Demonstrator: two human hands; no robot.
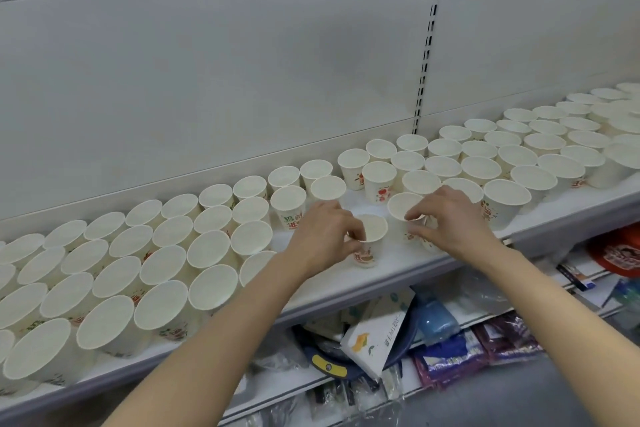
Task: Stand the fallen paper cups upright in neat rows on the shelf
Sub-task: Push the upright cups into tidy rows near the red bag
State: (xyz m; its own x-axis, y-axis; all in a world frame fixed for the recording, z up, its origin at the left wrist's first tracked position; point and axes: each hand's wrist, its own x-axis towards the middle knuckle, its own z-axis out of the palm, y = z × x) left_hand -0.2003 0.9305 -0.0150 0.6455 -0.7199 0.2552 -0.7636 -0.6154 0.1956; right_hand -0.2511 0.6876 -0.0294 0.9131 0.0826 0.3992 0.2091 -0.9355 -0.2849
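Centrally, hands gripping cups, shelf edge near

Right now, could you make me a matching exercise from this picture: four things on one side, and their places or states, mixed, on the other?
Things:
1. left hand
2. right hand
3. blue bottle
4. shelf

Places or states:
A. on the lower shelf
B. holds the cup near the front edge
C. carries the upright cups
D. pinches a cup's rim

Pairs: 1-B, 2-D, 3-A, 4-C
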